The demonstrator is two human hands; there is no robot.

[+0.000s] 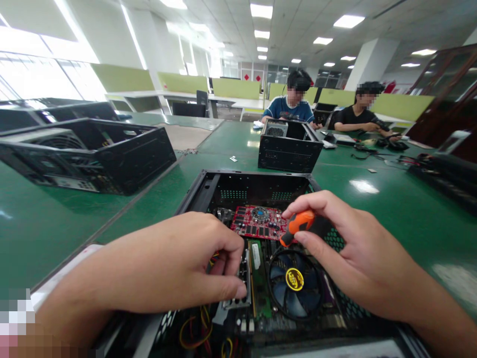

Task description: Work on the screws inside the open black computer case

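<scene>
My right hand (346, 243) is closed on a screwdriver (301, 223) with an orange and black handle, above an open black computer case (257, 184). The screwdriver's shaft is hard to make out. My left hand (201, 263) reaches into the case, its fingers curled and thumb against a silver metal part with holes (238, 302); the hand covers most of that part. Beside it stands a green memory module (257, 258). A round black fan (294, 283) with a yellow label lies below the screwdriver. Behind, a red graphics card (257, 223) rests inside the case.
Another open computer case (137, 159) stands at the left, and a third (286, 154) sits across the green table (216, 154). Two people (288, 104) sit at the far side, with cables (368, 151) near the right one. Coloured wires (196, 333) loop at the case's front.
</scene>
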